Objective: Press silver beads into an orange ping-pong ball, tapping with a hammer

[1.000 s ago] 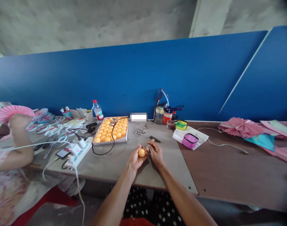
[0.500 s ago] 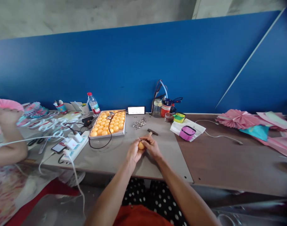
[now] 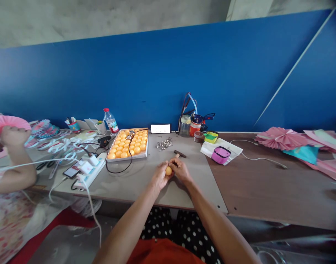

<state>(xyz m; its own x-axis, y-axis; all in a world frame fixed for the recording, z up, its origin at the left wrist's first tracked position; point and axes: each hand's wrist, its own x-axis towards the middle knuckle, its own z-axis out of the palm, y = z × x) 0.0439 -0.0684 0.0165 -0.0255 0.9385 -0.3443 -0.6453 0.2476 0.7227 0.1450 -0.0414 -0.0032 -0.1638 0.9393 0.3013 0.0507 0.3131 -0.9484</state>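
An orange ping-pong ball (image 3: 168,171) rests in my left hand (image 3: 160,176), whose fingers curl around it above the table. My right hand (image 3: 181,170) meets it from the other side, thumb and fingertips pinched against the ball's top; whatever lies between them is too small to make out. Just beyond my fingers lies a small hammer (image 3: 180,154), its handle partly hidden by my right hand. Farther back sits a heap of small shiny metal pieces (image 3: 164,144). To the left, a shallow box (image 3: 127,158) holds rows of similar orange balls, with a black cable across it.
A power strip (image 3: 90,171) with chargers and cables lies left, near a water bottle (image 3: 111,121). A display (image 3: 160,128) stands against the blue partition. Right of it are a glass jar (image 3: 185,125) and a purple mesh-like item (image 3: 221,155). Another person's hand (image 3: 15,136) holds a pink paper fan.
The view has shifted slightly, so everything sits a little farther right. My hands still hold the ball, and more of its surface shows now.
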